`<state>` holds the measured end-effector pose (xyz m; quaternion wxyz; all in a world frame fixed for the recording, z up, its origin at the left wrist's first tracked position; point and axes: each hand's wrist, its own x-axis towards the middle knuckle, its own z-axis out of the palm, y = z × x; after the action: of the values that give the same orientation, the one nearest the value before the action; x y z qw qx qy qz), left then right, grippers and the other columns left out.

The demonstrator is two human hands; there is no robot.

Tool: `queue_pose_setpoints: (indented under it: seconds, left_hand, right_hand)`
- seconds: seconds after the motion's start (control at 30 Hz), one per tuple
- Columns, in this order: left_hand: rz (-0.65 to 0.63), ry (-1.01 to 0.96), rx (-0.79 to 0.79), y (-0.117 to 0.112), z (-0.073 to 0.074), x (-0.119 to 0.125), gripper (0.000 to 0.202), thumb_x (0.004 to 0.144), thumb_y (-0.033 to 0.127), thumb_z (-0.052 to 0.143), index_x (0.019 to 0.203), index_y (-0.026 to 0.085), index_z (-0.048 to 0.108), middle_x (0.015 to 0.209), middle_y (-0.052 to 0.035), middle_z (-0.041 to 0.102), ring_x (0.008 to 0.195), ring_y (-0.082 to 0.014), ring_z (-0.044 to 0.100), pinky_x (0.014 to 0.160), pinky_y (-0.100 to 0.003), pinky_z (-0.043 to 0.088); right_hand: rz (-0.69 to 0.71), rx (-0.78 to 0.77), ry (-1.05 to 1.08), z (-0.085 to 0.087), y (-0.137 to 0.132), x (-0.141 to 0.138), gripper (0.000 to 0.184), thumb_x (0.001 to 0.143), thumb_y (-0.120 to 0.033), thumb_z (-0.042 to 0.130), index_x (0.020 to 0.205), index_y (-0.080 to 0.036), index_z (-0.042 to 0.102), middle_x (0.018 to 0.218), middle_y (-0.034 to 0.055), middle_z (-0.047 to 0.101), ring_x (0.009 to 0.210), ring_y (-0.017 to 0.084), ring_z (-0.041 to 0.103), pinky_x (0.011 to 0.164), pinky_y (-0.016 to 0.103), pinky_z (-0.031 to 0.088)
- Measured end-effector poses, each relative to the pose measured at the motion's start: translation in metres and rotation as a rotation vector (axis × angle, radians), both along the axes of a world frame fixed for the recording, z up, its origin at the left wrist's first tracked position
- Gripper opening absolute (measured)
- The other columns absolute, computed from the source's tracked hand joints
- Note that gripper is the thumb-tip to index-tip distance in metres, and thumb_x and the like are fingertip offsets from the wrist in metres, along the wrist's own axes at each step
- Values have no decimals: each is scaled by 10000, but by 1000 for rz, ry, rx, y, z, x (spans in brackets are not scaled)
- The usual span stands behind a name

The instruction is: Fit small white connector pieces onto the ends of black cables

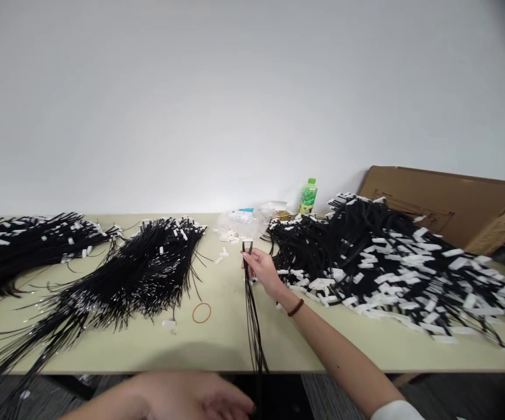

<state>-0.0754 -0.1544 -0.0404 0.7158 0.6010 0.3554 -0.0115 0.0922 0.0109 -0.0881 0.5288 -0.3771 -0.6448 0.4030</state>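
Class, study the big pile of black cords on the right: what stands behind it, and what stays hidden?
Behind the pile are a box and, further left, a bottle. The pile covers part of the box's lower edge, which cannot be seen.

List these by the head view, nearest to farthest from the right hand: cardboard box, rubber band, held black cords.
1. Held black cords: pinched in the right hand.
2. Rubber band: on the table, left of that hand.
3. Cardboard box: far right, toward the back.
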Motion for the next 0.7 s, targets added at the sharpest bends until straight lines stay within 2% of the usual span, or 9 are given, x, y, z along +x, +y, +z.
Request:
queue_pose_setpoints:
  seconds: [0.03,0.07,0.13,0.2,0.27,0.37,0.47,0.6,0.7]
  left_hand:
    - [0,-4,88,12,7,-3,377,704,419,631,1032,233,639,991,-41,647,903,-182,570,786,-279,415]
    - [70,-24,179,27,12,-5,353,732,425,600,1003,203,647,1009,-61,649,947,-196,567,842,-299,406]
    - [369,-92,297,64,17,-5,415,747,467,564,1033,169,609,987,-94,656,879,-196,601,828,-335,439]
    - [642,-181,383,102,14,-2,443,748,498,544,967,115,593,922,-121,656,783,-183,618,796,-349,466]
    - [745,-251,348,133,6,2,464,750,548,502,870,106,580,799,-105,655,653,-171,615,717,-366,496]
    - [711,-235,295,156,-7,4,501,730,601,478,723,106,556,628,-85,634,525,-167,588,599,-352,501]
    - [662,-185,324,159,-22,-2,411,692,524,587,689,115,550,515,-43,595,479,-151,564,556,-313,485]
    - [627,-227,284,156,-36,-19,371,694,479,606,729,111,582,644,-42,628,532,-116,562,575,-268,469]
    - [549,-172,254,158,-39,-29,360,676,465,628,741,113,599,712,-48,639,585,-129,582,610,-281,469]
  right_hand:
    - [-21,38,-47,-2,-1,-1,357,813,-465,430,896,-128,516,570,-5,553,384,84,421,388,197,329]
    - [-52,81,-93,-4,-3,-1,328,823,-437,426,897,-131,519,557,-10,541,406,92,437,414,199,336]
    - [-127,178,-186,-7,-6,-2,259,834,-370,432,900,-136,520,548,-17,515,464,105,463,483,206,347]
    - [-189,269,-282,-9,-11,-4,197,842,-303,427,909,-139,513,586,-10,517,512,113,476,536,214,342]
    - [-210,346,-385,-10,-16,-7,150,846,-241,415,912,-145,510,653,7,540,551,118,491,558,218,335]
    - [-181,449,-550,-11,-24,-14,111,839,-178,427,864,-164,534,711,24,561,615,134,520,560,217,328]
    - [-151,519,-675,-15,-29,-20,117,837,-150,447,865,-179,557,773,34,574,663,147,537,558,221,332]
    - [-121,531,-774,-16,-31,-22,129,883,-225,436,923,-194,554,817,23,584,719,145,549,608,227,372]
    - [-137,469,-779,-15,-28,-20,166,905,-211,392,927,-173,553,827,25,587,754,127,545,682,224,398]
